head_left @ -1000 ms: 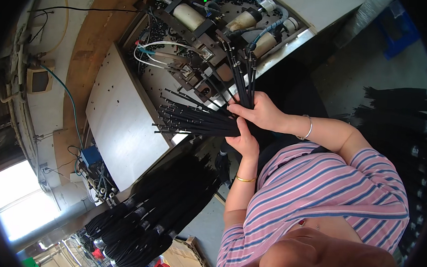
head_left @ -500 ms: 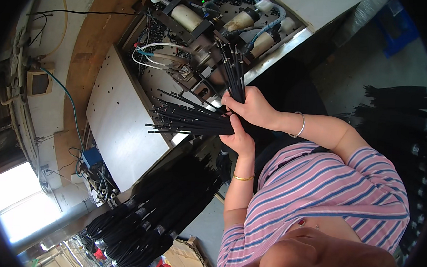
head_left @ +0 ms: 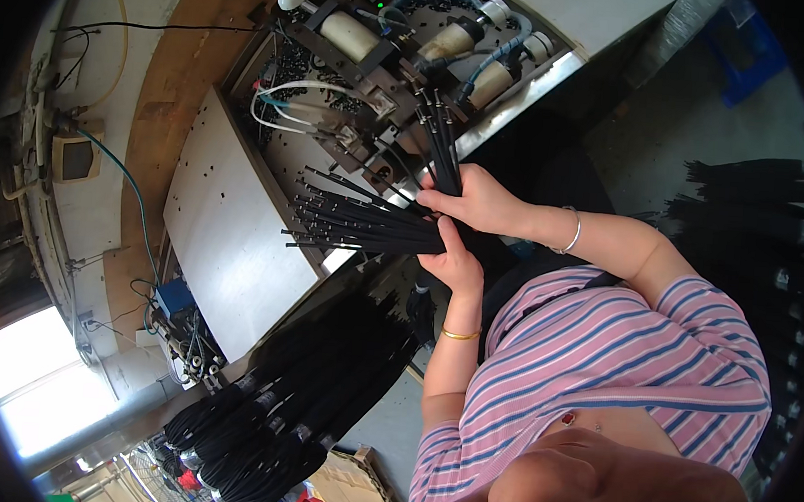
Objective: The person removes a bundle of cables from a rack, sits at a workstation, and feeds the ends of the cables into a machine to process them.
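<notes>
Two bunches of thin black cords are in play from where I stand, both held at the front of a grimy machine [head_left: 349, 38] set into the bench [head_left: 228, 231]. The left hand [head_left: 457, 262], the one with the gold bangle, is wrapped round the larger bunch [head_left: 362, 226]; its pale-tipped ends fan out over the bench's near edge. The right hand [head_left: 479, 199], with a silver bangle, grips the smaller bunch [head_left: 443, 148], its ends pointing up toward the machine's metal blocks. The hands are close together, thumbs nearly meeting; I can't make out whether the fingers touch. Below, a thick heap of black cords [head_left: 298, 364] hangs beside the bench.

I'd take the step in hand to be parting cords, or passing them from one grip to the other, just in front of the machine. To my mind, the next move calls for a light pinch on a single cord, with both bunches kept apart so their ends don't cross.
</notes>
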### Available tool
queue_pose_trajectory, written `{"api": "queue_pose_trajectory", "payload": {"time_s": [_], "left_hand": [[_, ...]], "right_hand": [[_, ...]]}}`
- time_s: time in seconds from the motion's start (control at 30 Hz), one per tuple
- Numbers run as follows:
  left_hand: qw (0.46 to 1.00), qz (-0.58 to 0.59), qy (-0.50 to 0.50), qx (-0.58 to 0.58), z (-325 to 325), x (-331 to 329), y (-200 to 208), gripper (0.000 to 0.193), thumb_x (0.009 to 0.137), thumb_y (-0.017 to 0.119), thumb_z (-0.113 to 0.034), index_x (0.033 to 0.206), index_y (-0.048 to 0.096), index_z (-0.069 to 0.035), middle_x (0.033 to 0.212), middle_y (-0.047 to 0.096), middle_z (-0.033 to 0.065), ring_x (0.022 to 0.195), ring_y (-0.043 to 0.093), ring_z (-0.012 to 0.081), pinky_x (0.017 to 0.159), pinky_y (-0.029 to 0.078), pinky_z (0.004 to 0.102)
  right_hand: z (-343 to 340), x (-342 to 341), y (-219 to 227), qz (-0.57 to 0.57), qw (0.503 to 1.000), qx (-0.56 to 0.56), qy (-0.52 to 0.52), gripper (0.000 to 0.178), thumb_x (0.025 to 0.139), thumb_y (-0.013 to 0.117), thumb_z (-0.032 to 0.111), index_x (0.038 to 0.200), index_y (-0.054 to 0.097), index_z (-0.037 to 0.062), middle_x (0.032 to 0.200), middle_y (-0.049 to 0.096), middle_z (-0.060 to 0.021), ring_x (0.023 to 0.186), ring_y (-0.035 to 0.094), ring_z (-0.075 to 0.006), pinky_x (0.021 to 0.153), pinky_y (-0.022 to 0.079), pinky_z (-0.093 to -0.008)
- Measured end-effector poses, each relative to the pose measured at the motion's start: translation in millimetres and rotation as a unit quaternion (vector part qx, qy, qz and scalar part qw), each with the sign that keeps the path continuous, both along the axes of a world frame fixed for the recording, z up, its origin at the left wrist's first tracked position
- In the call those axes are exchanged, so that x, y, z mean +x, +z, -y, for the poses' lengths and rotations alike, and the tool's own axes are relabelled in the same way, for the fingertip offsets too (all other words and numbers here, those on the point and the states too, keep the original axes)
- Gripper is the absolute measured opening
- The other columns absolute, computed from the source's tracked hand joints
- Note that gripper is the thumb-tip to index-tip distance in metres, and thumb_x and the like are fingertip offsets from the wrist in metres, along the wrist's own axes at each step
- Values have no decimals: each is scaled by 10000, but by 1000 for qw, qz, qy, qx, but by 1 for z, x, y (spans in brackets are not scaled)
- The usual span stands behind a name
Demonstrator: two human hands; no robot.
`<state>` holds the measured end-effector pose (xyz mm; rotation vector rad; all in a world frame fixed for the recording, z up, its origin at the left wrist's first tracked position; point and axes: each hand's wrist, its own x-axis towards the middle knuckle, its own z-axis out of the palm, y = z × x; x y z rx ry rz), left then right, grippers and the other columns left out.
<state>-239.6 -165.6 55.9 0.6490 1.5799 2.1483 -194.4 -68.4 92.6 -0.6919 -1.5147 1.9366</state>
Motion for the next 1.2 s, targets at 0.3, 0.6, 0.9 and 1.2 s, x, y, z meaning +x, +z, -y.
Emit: {"api": "queue_pose_trajectory", "payload": {"time_s": [0.3, 0.6, 0.9, 1.2], "left_hand": [[999, -21, -50, 2, 10, 6, -7, 226, 937, 535, -42, 1145, 533, 48, 1102, 600, 80, 986, 582, 139, 878, 461, 275], [1000, -16, -4, -7, 4, -5, -2, 154, 946, 531, -64, 1052, 553, 46, 1015, 615, 71, 917, 596, 128, 818, 484, 277], [1000, -7, 2, 2, 2, -8, -1, 161, 949, 531, -75, 1053, 547, 47, 1025, 613, 85, 910, 602, 137, 796, 498, 271], [1000, 10, 8, 9, 1, -8, -2, 155, 942, 537, -62, 1055, 543, 44, 1032, 610, 83, 919, 602, 141, 807, 496, 275]], "right_hand": [[10, 15, -4, -25, 998, -51, -9, 146, 894, 653, 144, 919, 620, 4, 774, 605, 4, 708, 578, -53, 639, 500, -234], [12, -6, 2, -23, 996, -5, -90, 188, 865, 670, 168, 859, 640, -18, 700, 643, -35, 636, 606, -83, 591, 495, -259], [9, -16, -1, -19, 996, -28, -81, 217, 849, 679, 197, 808, 648, -14, 658, 619, -31, 608, 567, -76, 571, 472, -267], [7, -18, -5, -37, 995, -65, -59, 219, 855, 678, 205, 826, 647, -10, 691, 625, -27, 633, 578, -77, 600, 479, -263]]}}
